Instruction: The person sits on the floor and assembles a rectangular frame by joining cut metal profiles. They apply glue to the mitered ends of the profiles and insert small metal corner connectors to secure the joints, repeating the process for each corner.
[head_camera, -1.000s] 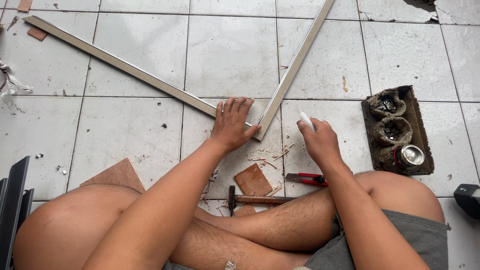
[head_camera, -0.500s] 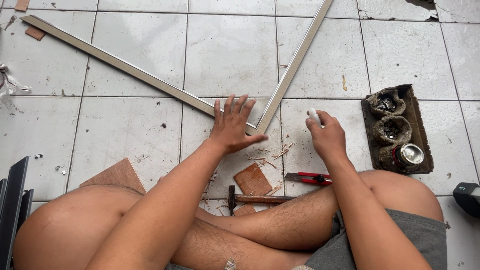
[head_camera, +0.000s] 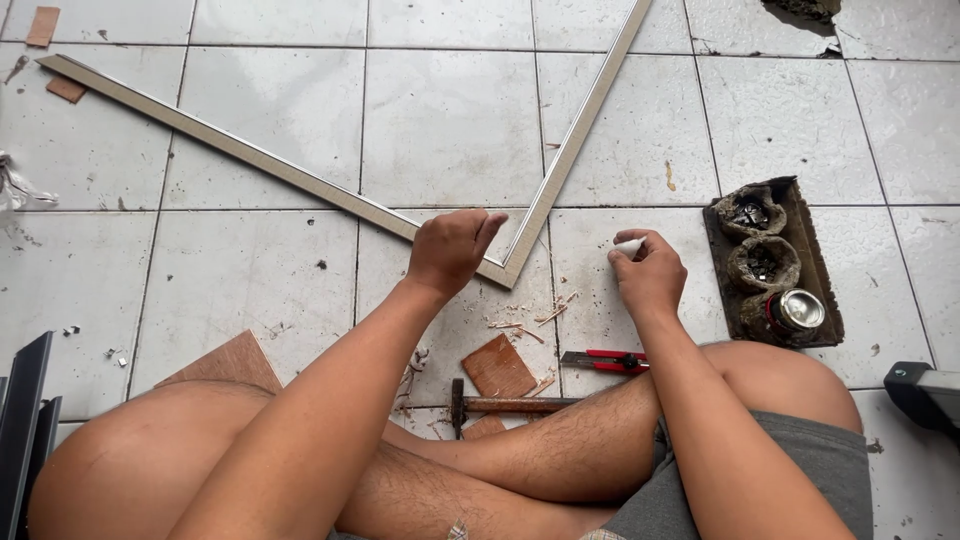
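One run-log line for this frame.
left hand: on frame corner | right hand: holds small white object | floor: cutter, hammer

Tiled floor (head_camera: 450, 120); frame strips (head_camera: 230, 150); hammer (head_camera: 510, 405)

Stained white tiled floor (head_camera: 280, 110), daylight

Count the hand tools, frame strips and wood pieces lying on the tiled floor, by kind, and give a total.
Hammer: 1
Knife: 1
Frame strips: 2
Wood pieces: 4
Total: 8
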